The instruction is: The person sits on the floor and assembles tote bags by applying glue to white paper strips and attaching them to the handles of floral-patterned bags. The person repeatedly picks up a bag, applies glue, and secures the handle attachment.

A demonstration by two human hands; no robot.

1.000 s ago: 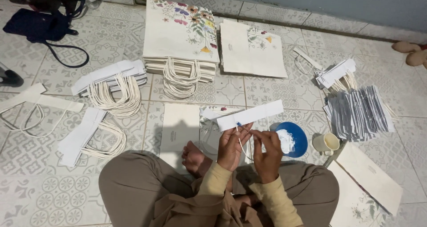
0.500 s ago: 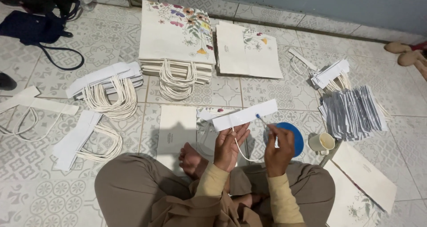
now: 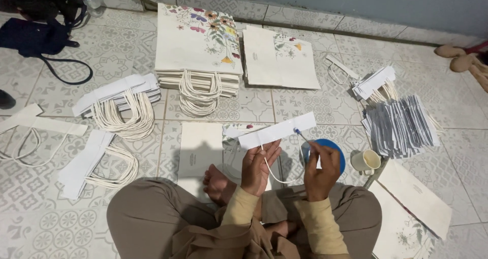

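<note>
My left hand [image 3: 259, 168] pinches strip [image 3: 277, 130] level above bowl [image 3: 336, 152]; right hand [image 3: 320, 171] fingers pinch brush [image 3: 301, 134] to reach its end

White paper strip [image 3: 277, 130], matt and smooth, pinched in my left hand [image 3: 259, 166]. Cream cord handle [image 3: 278, 175], soft twisted fibre, hanging from it. Thin blue-tipped brush [image 3: 300, 133], in my right hand [image 3: 320, 168]. Round blue plastic lid [image 3: 338, 155], slightly glossy. Stack of white paper bags with flower print [image 3: 195, 43], matt. Patterned grey floor tiles [image 3: 305, 104], smooth with faint sheen. My brown cloth trousers [image 3: 147, 221], matt.
</note>
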